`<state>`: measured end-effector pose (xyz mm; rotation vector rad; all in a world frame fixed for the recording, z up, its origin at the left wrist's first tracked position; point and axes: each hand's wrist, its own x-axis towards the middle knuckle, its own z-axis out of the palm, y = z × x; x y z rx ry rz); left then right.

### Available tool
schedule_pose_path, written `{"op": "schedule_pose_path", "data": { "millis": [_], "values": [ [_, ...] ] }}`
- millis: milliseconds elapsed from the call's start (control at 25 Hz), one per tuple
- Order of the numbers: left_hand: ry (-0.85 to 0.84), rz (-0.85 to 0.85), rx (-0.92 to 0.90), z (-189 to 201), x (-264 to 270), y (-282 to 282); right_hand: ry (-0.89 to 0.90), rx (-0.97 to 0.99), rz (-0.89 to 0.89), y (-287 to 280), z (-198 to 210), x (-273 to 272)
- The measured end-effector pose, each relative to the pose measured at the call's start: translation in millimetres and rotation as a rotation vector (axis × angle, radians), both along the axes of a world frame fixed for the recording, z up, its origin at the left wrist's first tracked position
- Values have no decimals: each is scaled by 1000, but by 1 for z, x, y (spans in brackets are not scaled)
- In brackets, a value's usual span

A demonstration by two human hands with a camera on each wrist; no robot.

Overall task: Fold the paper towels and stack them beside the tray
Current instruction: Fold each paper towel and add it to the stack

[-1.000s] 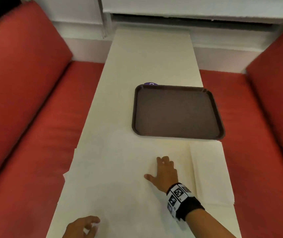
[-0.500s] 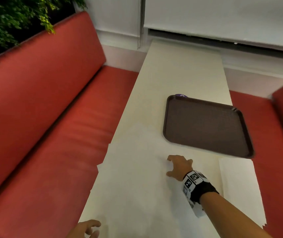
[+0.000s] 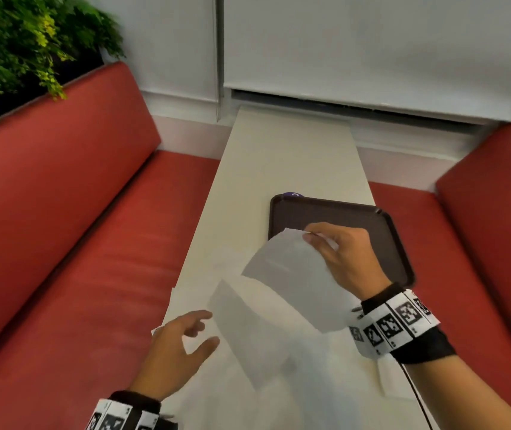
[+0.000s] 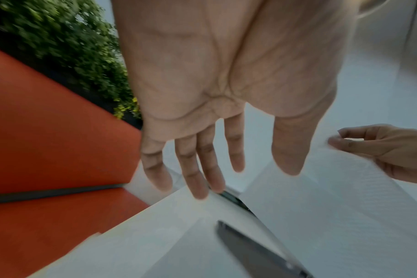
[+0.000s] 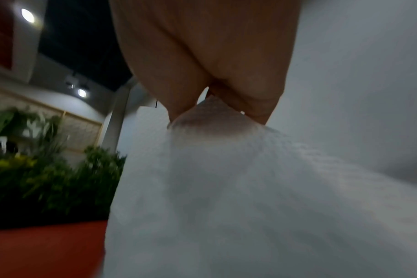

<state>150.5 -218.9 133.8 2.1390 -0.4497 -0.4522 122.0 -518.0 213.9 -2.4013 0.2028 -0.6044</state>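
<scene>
My right hand [image 3: 338,252] pinches the corner of a white paper towel [image 3: 291,274] and holds it lifted above the table, in front of the dark brown tray [image 3: 291,212]. The sheet hangs down from the pinch and fills the right wrist view [image 5: 226,188]. My left hand [image 3: 183,339] hovers open over the table's left edge, fingers spread, close to the towel's lower edge [image 4: 321,206] and holding nothing. More white towels [image 3: 248,383] lie flat on the table under both hands. A folded towel [image 3: 393,380] shows below my right wrist.
The narrow white table [image 3: 294,156] runs between two red benches [image 3: 77,243], [image 3: 490,231]. A green plant [image 3: 15,41] stands behind the left bench. A small purple thing [image 3: 292,194] peeks out behind the tray's far edge.
My right hand, flat on the towels a second ago, has pinched one sheet and lifted it toward the tray. My left hand has come forward and up. The head camera tilted upward.
</scene>
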Motion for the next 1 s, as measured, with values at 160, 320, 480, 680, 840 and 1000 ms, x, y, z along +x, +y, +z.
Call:
{"op": "schedule_pose_path", "data": {
  "millis": [160, 320, 480, 680, 840, 1000],
  "values": [
    [123, -21, -185, 39, 33, -62, -133, 265, -24, -13, 49, -15],
    [46, -102, -322, 68, 47, -91, -91, 369, 66, -27, 64, -34],
    [76, -485, -289, 115, 57, -115, 13, 355, 161, -28, 65, -41],
    [177, -472, -380, 116, 56, -126, 38, 325, -13, -51, 61, -58],
    [424, -238, -671, 100, 63, -115, 140, 925, -57, -54, 22, -93],
    [418, -124, -729, 99, 55, -120, 136, 1111, 184, -26, 8, -103]
  ]
}}
